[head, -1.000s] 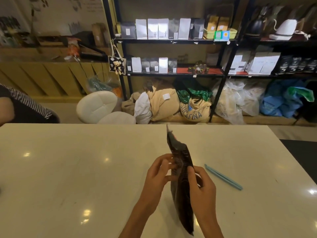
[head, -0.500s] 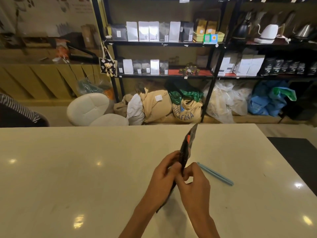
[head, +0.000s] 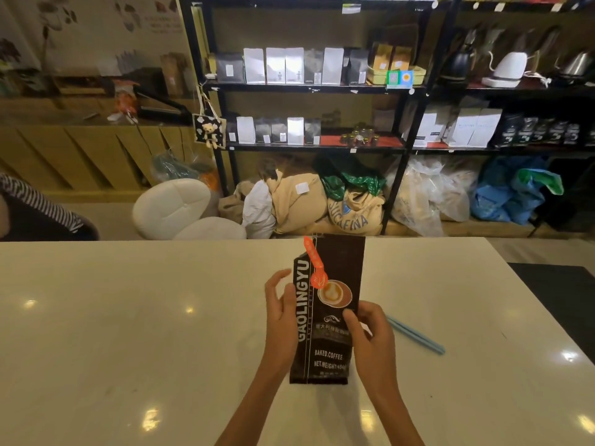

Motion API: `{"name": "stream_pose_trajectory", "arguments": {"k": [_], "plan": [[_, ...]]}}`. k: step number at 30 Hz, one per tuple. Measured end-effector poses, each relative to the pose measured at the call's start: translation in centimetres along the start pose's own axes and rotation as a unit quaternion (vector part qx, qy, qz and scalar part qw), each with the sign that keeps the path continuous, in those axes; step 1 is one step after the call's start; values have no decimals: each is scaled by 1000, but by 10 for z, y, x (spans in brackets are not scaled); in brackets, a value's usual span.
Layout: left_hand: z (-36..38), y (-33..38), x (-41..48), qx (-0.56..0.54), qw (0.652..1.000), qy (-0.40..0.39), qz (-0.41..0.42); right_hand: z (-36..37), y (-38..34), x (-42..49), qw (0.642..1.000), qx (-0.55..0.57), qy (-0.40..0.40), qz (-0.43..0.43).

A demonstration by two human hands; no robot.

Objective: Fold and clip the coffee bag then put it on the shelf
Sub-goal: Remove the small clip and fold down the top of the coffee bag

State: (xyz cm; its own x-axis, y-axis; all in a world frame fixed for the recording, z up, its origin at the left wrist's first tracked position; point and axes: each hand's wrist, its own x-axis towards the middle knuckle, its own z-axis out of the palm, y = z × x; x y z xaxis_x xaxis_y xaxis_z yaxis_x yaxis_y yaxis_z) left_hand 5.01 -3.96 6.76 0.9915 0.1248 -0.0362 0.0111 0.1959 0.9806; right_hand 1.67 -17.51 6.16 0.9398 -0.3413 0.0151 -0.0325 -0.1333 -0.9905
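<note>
A tall black foil coffee bag (head: 331,304), printed with white "GAOLINGYU" lettering down its left side, a latte-cup picture and an orange rocket-shaped mark near the top, stood upright on the glossy cream-white table (head: 128,333), printed face toward the camera. It sat about midway between the table's left and right edges, its flat base resting on the surface nearer the near edge and its unfolded top reaching up to the line of the far edge.

The left hand (head: 281,312) lay against the bag's left side, palm on the bag's edge, its fingers loosely spread and curved, the fingertips lifted off the foil. The right hand (head: 370,329) gripped the bag's right edge at mid-height, thumb pressed onto the printed front; the other fingers were curled behind the bag and how they sat there could not be told.

A slim light-blue plastic sealing clip (head: 417,335) lay flat on the table just right of the right hand, angled toward the right edge, not touching the bag.

Beyond the far edge stood a black metal shelf rack (head: 322,88) carrying rows of white and dark pouches, with burlap sacks (head: 351,214) heaped on the floor beneath. A striped sleeve (head: 38,204) showed past the far left corner.
</note>
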Motion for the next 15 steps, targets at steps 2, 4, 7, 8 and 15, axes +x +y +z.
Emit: {"name": "stream_pose_trajectory", "arguments": {"k": [2, 4, 7, 8, 15], "plan": [[-1, -8, -1, 11, 1000, -4, 16, 3, 3, -1, 1000, 17, 23, -3], [-3, -14, -8, 59, 997, -23, 36, 1, 6, 2, 999, 34, 38, -3], [-5, -18, -19, 99, 994, -40, 36, -2, 12, 3, 999, 44, 13, -3], [-5, -17, -20, 103, 993, -45, 28, -2, 13, 2, 999, 45, -6, 0], [-19, 5, -7, 104, 994, -35, -7, -17, 15, 12, 998, -9, -54, -7]]}}
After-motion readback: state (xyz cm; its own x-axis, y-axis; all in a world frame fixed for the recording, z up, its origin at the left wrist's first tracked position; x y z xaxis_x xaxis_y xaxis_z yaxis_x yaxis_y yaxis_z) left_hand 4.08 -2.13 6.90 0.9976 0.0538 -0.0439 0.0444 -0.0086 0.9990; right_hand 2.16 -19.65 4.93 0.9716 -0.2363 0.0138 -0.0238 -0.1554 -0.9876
